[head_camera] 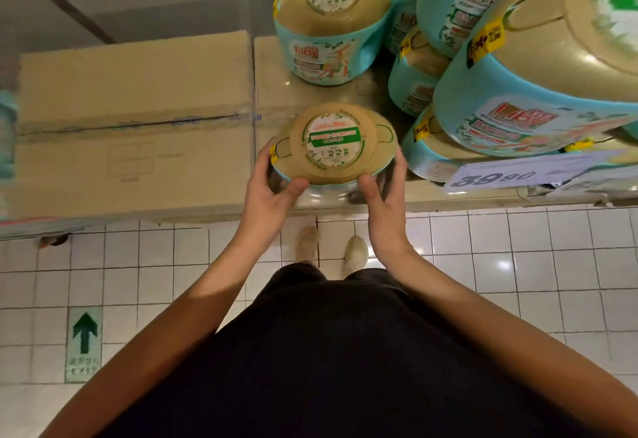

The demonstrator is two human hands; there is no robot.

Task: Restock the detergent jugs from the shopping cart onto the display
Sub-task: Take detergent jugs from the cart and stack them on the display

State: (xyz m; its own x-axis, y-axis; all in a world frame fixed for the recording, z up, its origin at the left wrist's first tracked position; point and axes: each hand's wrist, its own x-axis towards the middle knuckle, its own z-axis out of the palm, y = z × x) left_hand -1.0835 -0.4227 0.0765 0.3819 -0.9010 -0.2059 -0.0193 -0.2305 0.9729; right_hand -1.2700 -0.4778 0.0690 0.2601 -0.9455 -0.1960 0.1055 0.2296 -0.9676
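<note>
**A:** Jug [331,147] first. Where is it?

**B:** Over the front edge of a cardboard box [138,147] in the display, held between both hands. Whether its base touches the box I cannot tell.

**A:** And the hands?

**B:** Both arms reach forward. The left hand [276,189] curls round the jug's left side with the thumb on the near rim. The right hand [385,192] does the same on the right side.

**A:** Which way does it point?

**B:** Upright, long axis straight up at the camera, so mostly its tan top shows. That carries a round label crossed by a green band, with print too small to read.

**A:** Anything legible nearby?

**B:** Another jug [331,23] stands behind it, and a stack of jugs [518,92] is piled to the right, with red letters "Lib" on turquoise. A price card [500,175] reads 89 90. A green arrow sticker [84,337] on the tiled floor [518,265] points toward the display.
</note>
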